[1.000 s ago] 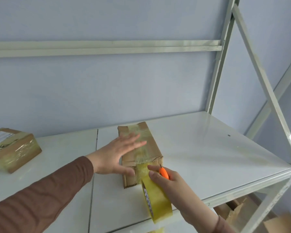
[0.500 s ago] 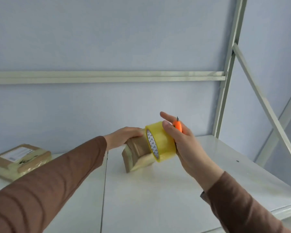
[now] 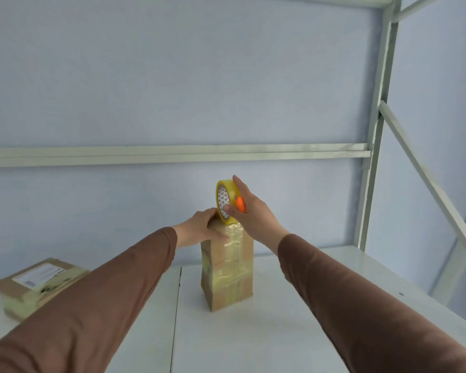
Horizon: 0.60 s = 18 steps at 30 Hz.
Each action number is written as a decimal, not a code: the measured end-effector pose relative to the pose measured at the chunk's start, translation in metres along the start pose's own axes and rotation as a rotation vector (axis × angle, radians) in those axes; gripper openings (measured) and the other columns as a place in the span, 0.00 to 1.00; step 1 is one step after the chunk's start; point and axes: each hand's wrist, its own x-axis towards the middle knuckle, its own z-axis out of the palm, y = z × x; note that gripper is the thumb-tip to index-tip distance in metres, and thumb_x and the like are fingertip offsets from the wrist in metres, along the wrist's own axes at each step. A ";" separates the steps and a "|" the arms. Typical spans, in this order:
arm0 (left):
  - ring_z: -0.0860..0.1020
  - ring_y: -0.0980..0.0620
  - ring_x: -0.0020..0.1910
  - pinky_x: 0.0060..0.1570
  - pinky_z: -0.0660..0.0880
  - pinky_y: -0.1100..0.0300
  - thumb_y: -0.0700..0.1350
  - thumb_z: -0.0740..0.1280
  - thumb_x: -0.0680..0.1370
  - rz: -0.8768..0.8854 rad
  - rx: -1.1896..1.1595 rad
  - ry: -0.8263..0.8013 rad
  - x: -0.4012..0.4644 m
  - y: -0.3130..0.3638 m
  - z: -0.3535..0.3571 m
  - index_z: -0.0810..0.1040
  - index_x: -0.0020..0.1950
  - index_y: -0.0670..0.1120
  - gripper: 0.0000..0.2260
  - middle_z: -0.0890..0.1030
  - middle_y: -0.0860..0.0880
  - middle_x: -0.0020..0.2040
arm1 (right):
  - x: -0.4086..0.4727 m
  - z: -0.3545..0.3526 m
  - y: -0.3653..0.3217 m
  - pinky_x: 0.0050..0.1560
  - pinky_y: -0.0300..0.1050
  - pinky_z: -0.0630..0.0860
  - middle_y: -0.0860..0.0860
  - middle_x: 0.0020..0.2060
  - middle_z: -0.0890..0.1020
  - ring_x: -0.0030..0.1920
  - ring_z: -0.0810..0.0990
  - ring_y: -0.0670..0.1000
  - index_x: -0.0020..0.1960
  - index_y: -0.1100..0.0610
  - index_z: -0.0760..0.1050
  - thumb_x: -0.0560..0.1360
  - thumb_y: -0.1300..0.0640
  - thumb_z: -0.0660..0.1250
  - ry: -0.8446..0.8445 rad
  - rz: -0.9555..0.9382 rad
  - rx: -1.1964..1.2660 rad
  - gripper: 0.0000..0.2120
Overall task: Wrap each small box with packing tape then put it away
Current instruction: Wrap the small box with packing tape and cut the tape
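Where it was lying flat on the white shelf [image 3: 280, 332] a second ago, the small box [image 3: 228, 267] is now standing upright on one end near the middle, its long faces already crossed by bands of glossy tape. The left hand [image 3: 202, 227] is pressing down on its top left corner, fingers curled over the edge and steadying it. The right hand [image 3: 249, 211] is gripping the tape roll [image 3: 225, 201] together with a small orange cutter [image 3: 240, 204], and the roll is touching the top of the box, having swung up from the near edge. Judging by this, the tape is being carried over the upper end, so wrapping is continuing rather than finishing. Far off on the left, a second box [image 3: 38, 284], already taped and labelled, is lying flat.
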 end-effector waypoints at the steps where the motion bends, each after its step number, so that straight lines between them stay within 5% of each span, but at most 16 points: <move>1: 0.81 0.51 0.57 0.57 0.78 0.57 0.57 0.77 0.66 0.009 -0.010 0.029 0.002 -0.005 0.000 0.73 0.68 0.52 0.33 0.81 0.51 0.59 | 0.002 0.003 -0.002 0.52 0.45 0.73 0.51 0.59 0.77 0.54 0.77 0.52 0.82 0.40 0.51 0.82 0.44 0.65 0.012 -0.003 -0.019 0.34; 5: 0.81 0.47 0.56 0.56 0.77 0.57 0.45 0.79 0.72 0.022 -0.094 0.093 0.009 -0.025 -0.003 0.76 0.64 0.53 0.23 0.82 0.49 0.57 | -0.005 -0.003 -0.013 0.47 0.47 0.75 0.48 0.51 0.80 0.48 0.79 0.52 0.77 0.40 0.62 0.80 0.43 0.63 0.108 0.017 -0.104 0.27; 9: 0.74 0.51 0.70 0.69 0.71 0.57 0.40 0.76 0.76 0.009 -0.192 0.083 0.006 -0.048 -0.017 0.74 0.71 0.59 0.27 0.75 0.51 0.72 | -0.055 0.006 0.005 0.50 0.46 0.77 0.48 0.48 0.83 0.47 0.83 0.56 0.67 0.38 0.71 0.75 0.40 0.65 0.036 0.082 -0.274 0.21; 13: 0.59 0.57 0.79 0.73 0.57 0.61 0.50 0.76 0.76 0.045 -0.089 0.000 0.009 -0.051 -0.017 0.69 0.75 0.68 0.31 0.60 0.57 0.80 | -0.091 0.041 0.039 0.50 0.46 0.72 0.48 0.54 0.84 0.56 0.81 0.57 0.72 0.35 0.67 0.74 0.40 0.62 -0.076 0.124 -0.385 0.25; 18: 0.62 0.54 0.78 0.75 0.60 0.58 0.53 0.75 0.77 0.026 -0.034 -0.002 0.018 -0.045 -0.012 0.69 0.74 0.70 0.29 0.63 0.56 0.78 | -0.087 0.066 0.066 0.55 0.49 0.74 0.50 0.52 0.84 0.56 0.79 0.58 0.79 0.32 0.52 0.78 0.43 0.59 -0.254 0.200 -0.412 0.32</move>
